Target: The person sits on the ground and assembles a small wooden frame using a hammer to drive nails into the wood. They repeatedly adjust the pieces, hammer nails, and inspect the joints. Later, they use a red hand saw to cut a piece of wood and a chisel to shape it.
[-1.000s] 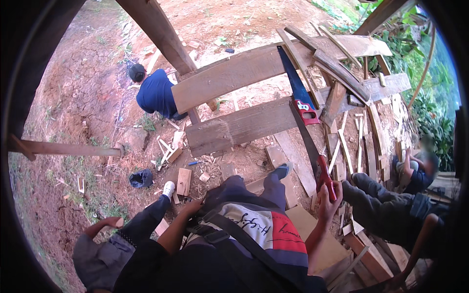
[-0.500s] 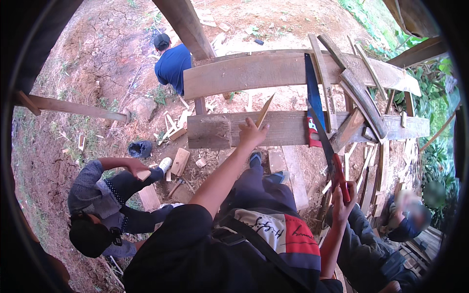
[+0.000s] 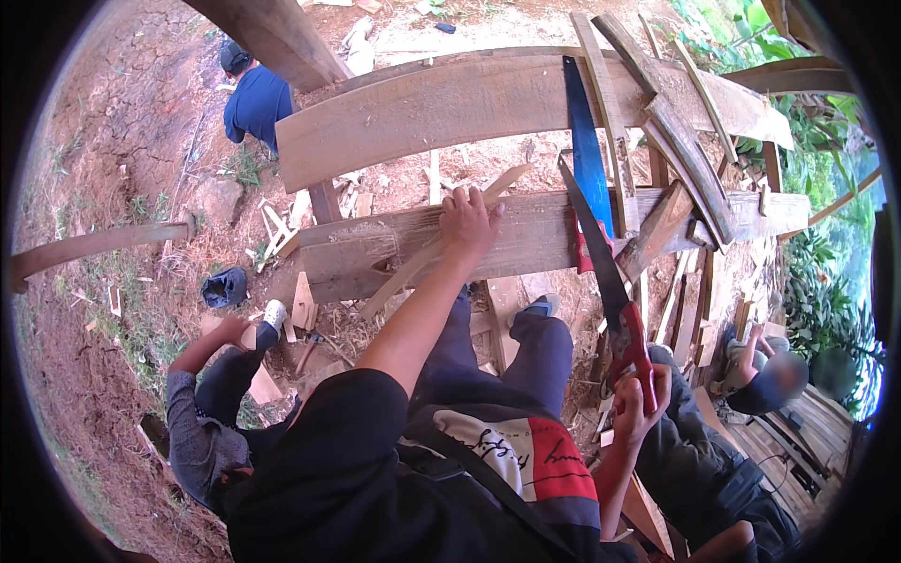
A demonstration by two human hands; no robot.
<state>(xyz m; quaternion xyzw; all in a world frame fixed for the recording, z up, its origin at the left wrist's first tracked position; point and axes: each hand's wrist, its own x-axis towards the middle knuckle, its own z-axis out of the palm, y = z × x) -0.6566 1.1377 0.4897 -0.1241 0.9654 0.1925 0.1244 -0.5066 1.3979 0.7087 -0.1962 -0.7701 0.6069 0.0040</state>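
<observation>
My left hand [image 3: 472,225] is closed over a thin wooden strip [image 3: 405,283], which lies slantwise across the near bench plank [image 3: 343,267]. One end of the strip reaches past the plank's near edge, the other into the gap between the planks. My right hand [image 3: 640,405] grips the red handle of a handsaw [image 3: 612,291]. Its dark blade slopes up to the left, the tip above the near plank and to the right of my left hand. A second handsaw [image 3: 587,150] with a blue blade and red handle rests across both planks.
The far bench plank [image 3: 422,108] carries several battens on its right half. A short wood block [image 3: 657,230] and a curved slab [image 3: 690,169] lie nearby. People sit or crouch at the left, far left and right. Wood offcuts and a hammer [image 3: 308,352] lie on the ground.
The wooden strip, pointing upward in my left hand before, now lies across the near plank under that hand. The right hand's saw has shifted slightly left. The view has moved too.
</observation>
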